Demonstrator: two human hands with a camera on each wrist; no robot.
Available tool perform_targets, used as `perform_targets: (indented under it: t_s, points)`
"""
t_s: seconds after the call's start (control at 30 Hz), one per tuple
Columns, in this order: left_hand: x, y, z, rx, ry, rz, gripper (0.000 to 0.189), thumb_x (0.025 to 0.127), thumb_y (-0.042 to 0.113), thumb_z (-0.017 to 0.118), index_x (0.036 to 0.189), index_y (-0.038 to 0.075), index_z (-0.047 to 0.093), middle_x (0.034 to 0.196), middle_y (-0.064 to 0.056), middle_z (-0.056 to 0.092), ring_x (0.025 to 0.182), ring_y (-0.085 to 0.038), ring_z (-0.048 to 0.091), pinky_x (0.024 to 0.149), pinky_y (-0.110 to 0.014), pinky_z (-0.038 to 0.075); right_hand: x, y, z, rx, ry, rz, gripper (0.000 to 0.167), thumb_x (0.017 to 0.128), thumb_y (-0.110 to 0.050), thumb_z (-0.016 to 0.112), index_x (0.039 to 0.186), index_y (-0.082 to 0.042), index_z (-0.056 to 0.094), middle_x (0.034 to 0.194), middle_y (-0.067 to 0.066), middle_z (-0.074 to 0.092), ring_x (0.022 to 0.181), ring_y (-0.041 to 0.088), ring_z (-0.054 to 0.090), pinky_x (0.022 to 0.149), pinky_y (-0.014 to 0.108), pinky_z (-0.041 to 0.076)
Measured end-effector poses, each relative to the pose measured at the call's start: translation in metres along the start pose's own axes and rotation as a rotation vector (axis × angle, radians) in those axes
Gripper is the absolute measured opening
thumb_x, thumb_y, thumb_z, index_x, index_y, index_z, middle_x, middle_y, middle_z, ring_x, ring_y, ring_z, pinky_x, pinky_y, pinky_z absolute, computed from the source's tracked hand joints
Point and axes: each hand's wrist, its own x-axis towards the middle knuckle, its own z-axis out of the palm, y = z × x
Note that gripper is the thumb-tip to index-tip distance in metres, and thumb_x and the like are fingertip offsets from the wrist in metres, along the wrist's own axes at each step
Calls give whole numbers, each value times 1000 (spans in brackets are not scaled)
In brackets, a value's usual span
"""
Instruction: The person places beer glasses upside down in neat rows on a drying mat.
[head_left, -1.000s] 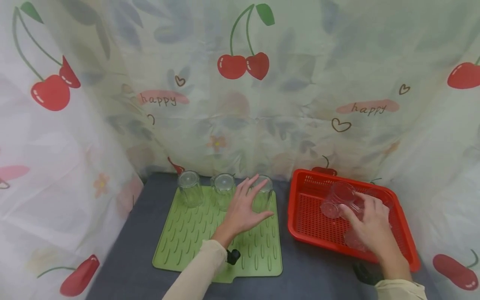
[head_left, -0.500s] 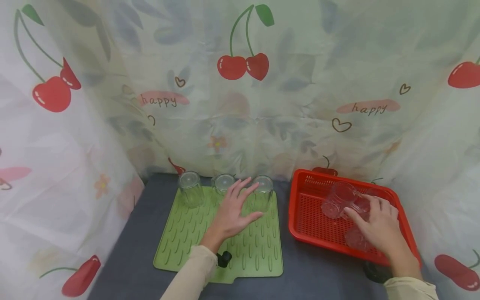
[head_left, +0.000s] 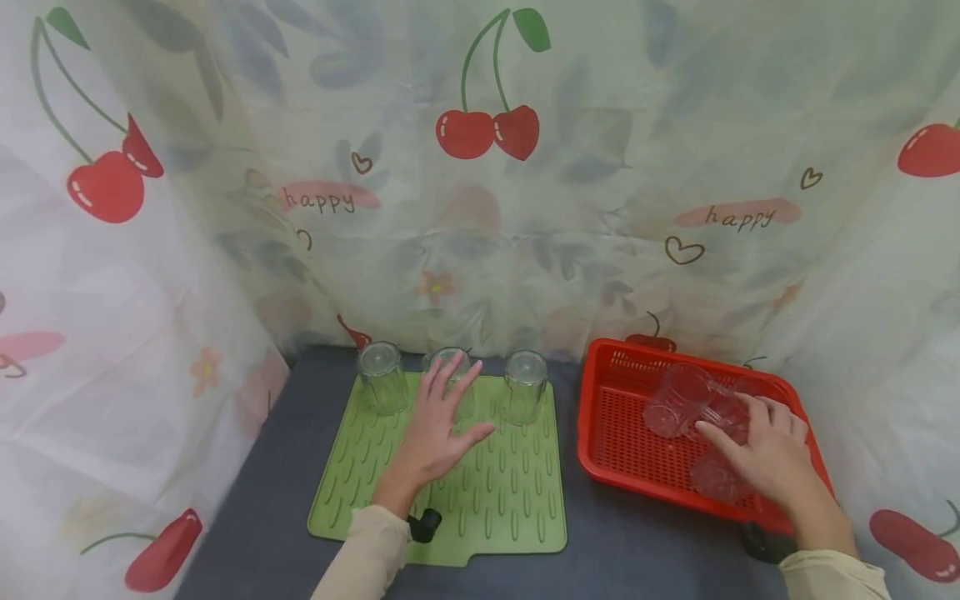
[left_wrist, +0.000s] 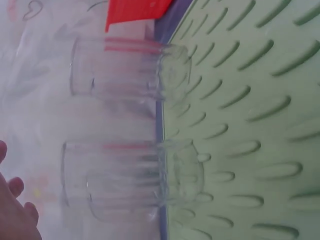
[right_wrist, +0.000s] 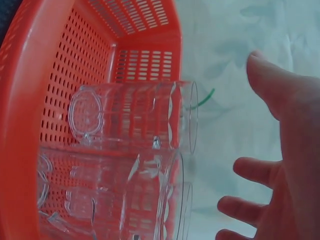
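Note:
My left hand [head_left: 429, 435], fingers spread and holding nothing, hovers above the green drying mat [head_left: 450, 533]. Three clear glass mugs stand upside down along the mat's far edge: a left one [head_left: 382, 383], a middle one [left_wrist: 120, 172] with its handle showing in the left wrist view, and a right one [head_left: 525, 387]. The left hand partly covers the middle mug in the head view. Over the red basket [head_left: 588, 417] is my right hand [head_left: 776, 450], thumb and fingers apart. In the right wrist view it is clear of a glass mug [right_wrist: 130, 115].
Several clear glasses, some lying tilted, are in the basket, including one glass [head_left: 716, 477] near its front wall; overlaps blur their outlines. A dark grey cloth [head_left: 255, 500] covers the table. Cherry-printed curtains [head_left: 487, 250] enclose the back and sides.
The left hand has drawn left and slightly down, away from the right mug on the mat. My right hand has shifted a little right and down over the basket. The mugs stay put.

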Motion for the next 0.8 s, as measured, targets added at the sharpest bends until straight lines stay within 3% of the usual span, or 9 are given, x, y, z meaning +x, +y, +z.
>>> perform_targets:
  t_s: [0.17, 0.37, 0.6, 0.8]
  points:
    - [-5, -13, -10, -104, 21, -27, 82, 95, 51, 66, 163, 36, 23, 173, -2, 14, 161, -36, 6, 119, -74, 22, 1, 7, -2, 10, -45, 20, 103, 94, -69, 54, 153, 8, 22, 149, 46, 16, 132, 66, 10, 98, 83, 20]
    - [-16, -28, -24, -134, 58, -17, 80, 95, 43, 70, 162, 31, 28, 172, -3, 17, 160, -37, 9, 117, -74, 24, 1, 10, -2, 9, -109, 49, 108, 93, -70, 54, 155, 9, 16, 149, 47, 12, 132, 68, 9, 97, 85, 21]
    - [-35, -48, -35, -104, 119, -18, 77, 92, 34, 74, 159, 20, 38, 168, -8, 27, 155, -42, 21, 115, -71, 28, 1, 16, 2, 21, -152, 67, 114, 92, -72, 54, 158, 9, 8, 150, 49, 9, 131, 69, 8, 96, 85, 23]
    - [-58, -65, -37, -72, 120, -64, 78, 91, 30, 75, 159, 22, 38, 166, -11, 30, 153, -39, 26, 114, -68, 33, 4, 20, 3, 26, -172, 63, 116, 92, -72, 55, 158, 11, 7, 150, 50, 7, 130, 68, 7, 95, 85, 25]
